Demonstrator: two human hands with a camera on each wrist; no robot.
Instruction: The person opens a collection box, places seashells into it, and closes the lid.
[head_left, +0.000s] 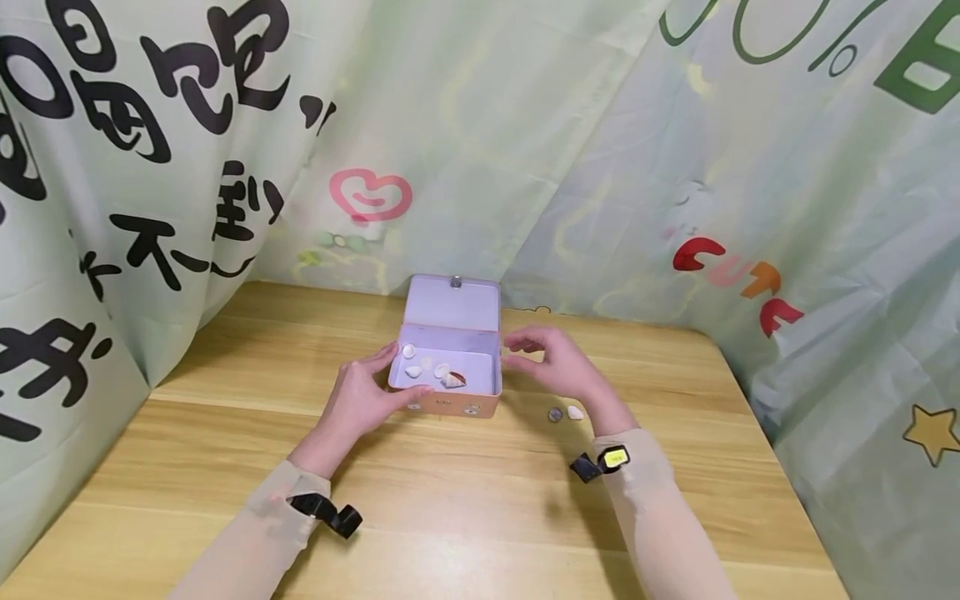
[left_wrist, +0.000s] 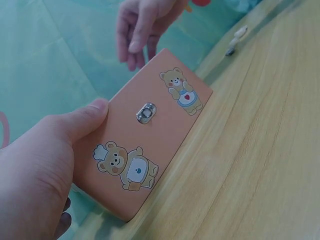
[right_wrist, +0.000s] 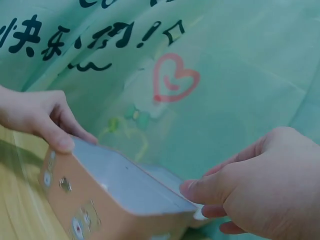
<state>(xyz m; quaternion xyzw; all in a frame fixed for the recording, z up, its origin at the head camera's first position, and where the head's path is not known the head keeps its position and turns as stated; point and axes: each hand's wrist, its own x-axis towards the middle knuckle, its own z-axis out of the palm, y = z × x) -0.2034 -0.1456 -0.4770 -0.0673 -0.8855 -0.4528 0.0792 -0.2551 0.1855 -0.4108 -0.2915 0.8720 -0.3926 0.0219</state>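
Observation:
A small hinged tin box [head_left: 446, 404] stands with its lid [head_left: 452, 302] up, lilac inside and orange outside, with bear pictures and a metal clasp [left_wrist: 146, 113] on its front. Several small seashells lie in it, among them a brown-and-white shell [head_left: 453, 380] and a white round shell [head_left: 408, 352]. My left hand [head_left: 363, 397] grips the box's left side, thumb over the front rim and fingers along the side. At the right wall, my right hand [head_left: 558, 364] hovers with fingers loosely bent; a gap shows between thumb and fingers.
On the wooden table [head_left: 450, 500], right of the box, lie a dark round shell [head_left: 555, 414] and a white shell [head_left: 575, 412], below my right forearm. A printed cloth curtain [head_left: 465, 150] hangs along the table's back and sides.

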